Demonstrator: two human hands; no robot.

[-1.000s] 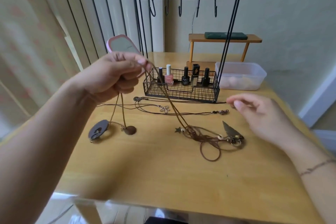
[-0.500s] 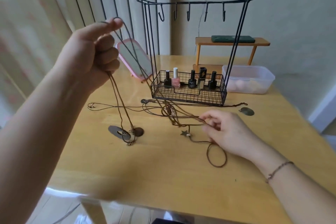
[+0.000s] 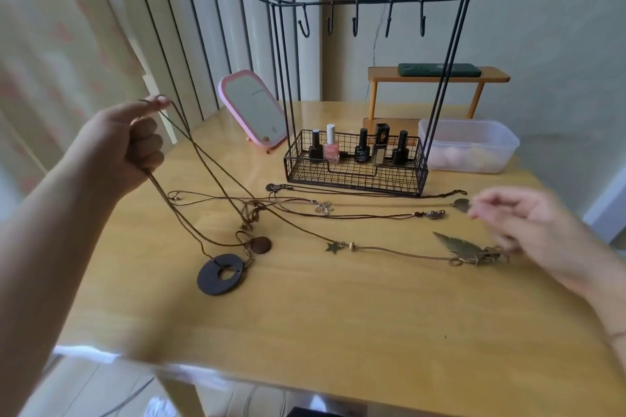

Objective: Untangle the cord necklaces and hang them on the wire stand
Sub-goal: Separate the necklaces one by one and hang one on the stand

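Table: the yellow wooden table (image 3: 305, 332) carries everything, its near edge just below me.
My left hand: my left hand (image 3: 118, 149) is raised over the table's left side, fingers curled round a bundle of thin brown cord necklaces (image 3: 203, 166), with one loop caught over my fingertip.
Cords: from my grip they slope down and right to the tabletop; the dark brown ring-shaped pendant (image 3: 222, 274) and the small round brown disc pendant (image 3: 261, 245) lie below my hand.
My right hand: my right hand (image 3: 535, 234) is blurred, low at the right; I cannot tell whether it is pinching anything. The bronze metal feather pendant (image 3: 460, 245) lies just beside it, with a small metal star charm (image 3: 332, 246) further left along the same cord.
Further back: more cords lie stretched out in front of the black wire stand with its basket base (image 3: 355, 173), its hooks bare.
Basket: small nail polish bottles (image 3: 359, 145) stand upright inside.
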